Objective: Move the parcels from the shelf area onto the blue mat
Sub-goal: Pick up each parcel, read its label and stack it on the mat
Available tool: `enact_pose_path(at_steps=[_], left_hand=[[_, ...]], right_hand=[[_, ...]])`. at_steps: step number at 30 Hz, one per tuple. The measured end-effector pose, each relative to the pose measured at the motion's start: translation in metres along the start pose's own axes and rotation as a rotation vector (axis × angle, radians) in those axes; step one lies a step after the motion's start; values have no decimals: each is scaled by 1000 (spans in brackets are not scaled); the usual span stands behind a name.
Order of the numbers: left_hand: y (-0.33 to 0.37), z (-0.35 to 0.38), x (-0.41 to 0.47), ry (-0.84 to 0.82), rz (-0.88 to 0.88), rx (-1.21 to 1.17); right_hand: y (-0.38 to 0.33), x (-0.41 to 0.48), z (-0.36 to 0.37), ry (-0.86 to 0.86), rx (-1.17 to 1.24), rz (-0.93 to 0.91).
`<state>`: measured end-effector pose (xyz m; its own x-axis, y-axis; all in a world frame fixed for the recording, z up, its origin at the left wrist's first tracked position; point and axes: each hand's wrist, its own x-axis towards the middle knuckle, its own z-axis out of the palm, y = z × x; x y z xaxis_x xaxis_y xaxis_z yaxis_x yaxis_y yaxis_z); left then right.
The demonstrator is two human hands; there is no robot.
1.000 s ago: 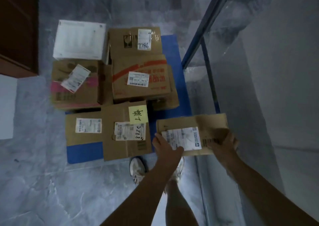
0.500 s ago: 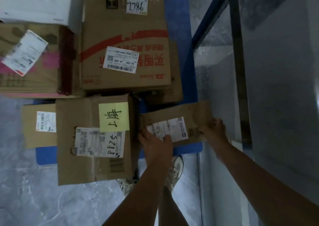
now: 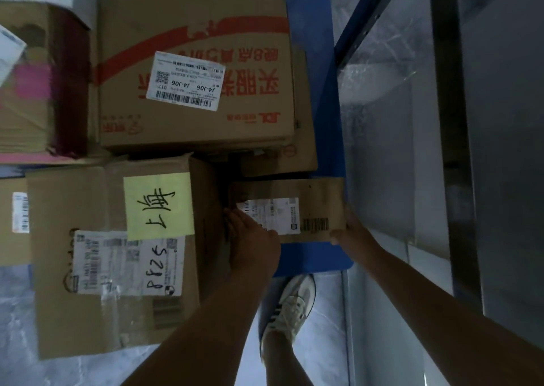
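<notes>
Parcel (image 3: 312, 206) is held between both: left grip (image 3: 253, 244) clasps its left end, right grip (image 3: 350, 232) pinches the near-right corner. It's over the mat (image 3: 312, 257), just ahead of them. Likely light, thin, bendy cardboard, so hold it by both ends.

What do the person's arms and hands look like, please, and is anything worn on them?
The left hand and right hand are bare, without gloves. Both forearms are bare as well, with no sleeve showing up to the frame's edge. No watch, bracelet or ring is visible in this dim view.
</notes>
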<state>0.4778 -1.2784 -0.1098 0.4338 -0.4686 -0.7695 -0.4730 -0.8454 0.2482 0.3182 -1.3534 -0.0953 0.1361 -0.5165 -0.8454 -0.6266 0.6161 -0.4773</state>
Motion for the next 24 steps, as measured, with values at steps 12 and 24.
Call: enact_pose_path(at_steps=[12,24], left_hand=[[78,-174,-87,83,432,-3],[99,-512,-355,520,613,41]], right_hand=[[-185,-116,19,31,-14,-273],[-433,-409,-46,64,-544,-747]])
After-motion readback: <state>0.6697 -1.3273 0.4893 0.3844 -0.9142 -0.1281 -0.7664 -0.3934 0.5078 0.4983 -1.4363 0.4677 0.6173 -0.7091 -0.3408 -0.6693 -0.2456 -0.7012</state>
